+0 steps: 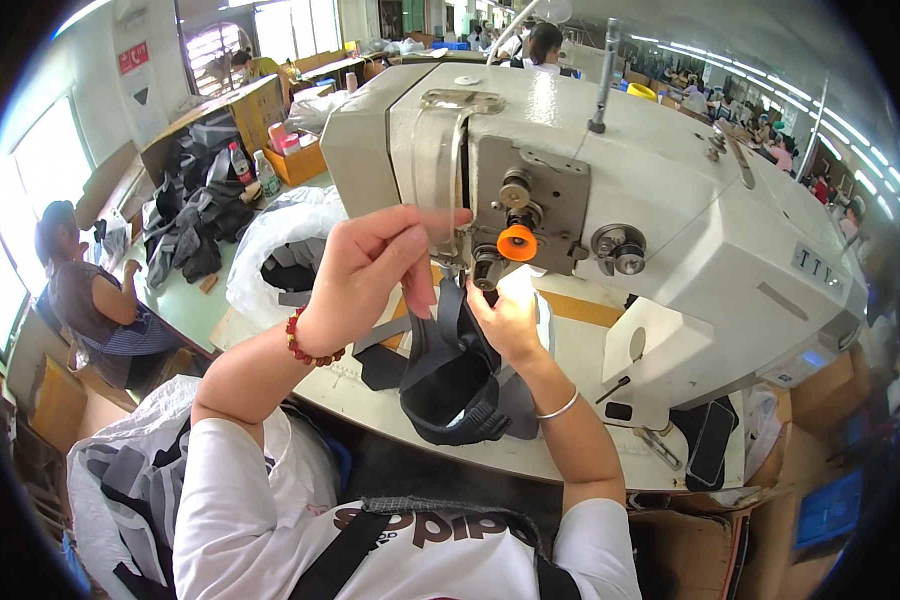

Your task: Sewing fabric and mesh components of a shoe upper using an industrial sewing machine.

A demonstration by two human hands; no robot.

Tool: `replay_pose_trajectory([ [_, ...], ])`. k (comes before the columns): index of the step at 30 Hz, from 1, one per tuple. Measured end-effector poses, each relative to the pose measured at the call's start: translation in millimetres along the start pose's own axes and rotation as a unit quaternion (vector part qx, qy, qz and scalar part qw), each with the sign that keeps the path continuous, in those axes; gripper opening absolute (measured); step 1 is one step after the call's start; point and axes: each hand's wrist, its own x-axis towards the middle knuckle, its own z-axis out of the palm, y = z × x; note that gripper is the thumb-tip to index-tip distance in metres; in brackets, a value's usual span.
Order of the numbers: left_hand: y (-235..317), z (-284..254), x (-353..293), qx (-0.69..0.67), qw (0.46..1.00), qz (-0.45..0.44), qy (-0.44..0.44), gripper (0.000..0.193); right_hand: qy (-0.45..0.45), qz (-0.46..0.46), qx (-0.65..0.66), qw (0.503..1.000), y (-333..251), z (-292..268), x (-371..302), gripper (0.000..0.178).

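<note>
The left hand (365, 265) hung half-curled and the right hand (513, 318) touched the black fabric piece (445, 395) below the sewing head (435, 150), neither grip clear, so an accidental machine start might have caught either.

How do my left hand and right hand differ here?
Your left hand is higher in the picture, by the sewing machine's front, while your right hand is lower, at the dark fabric. The left wears a red beaded bracelet; the right, a thin silver bangle. Both are ungloved and close to the machine.
</note>
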Motion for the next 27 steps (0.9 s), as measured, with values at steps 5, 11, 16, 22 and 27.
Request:
replay_pose_trajectory([
  [5,15,1,11,0.021,0.999,-0.027,0.039,0.032,-0.023,0.024,0.032,0.999,-8,-5,5,0.019],
  [11,16,-4,21,0.066,0.998,-0.014,0.017,0.029,-0.003,-0.029,-0.012,1.0,-18,-11,9,0.016],
  [16,25,-17,28,0.071,0.992,-0.035,-0.1,0.032,-0.025,0.006,0.009,1.0,-20,-12,11,0.015],
  [22,32,-18,26,0.333,0.937,0.099,-0.038,0.023,-0.032,-0.005,-0.011,0.999,-19,-11,10,0.015],
  [27,60,-34,29,0.448,0.87,0.196,0.06,0.022,-0.02,-0.021,-0.027,0.999,-25,-14,12,0.014],
])
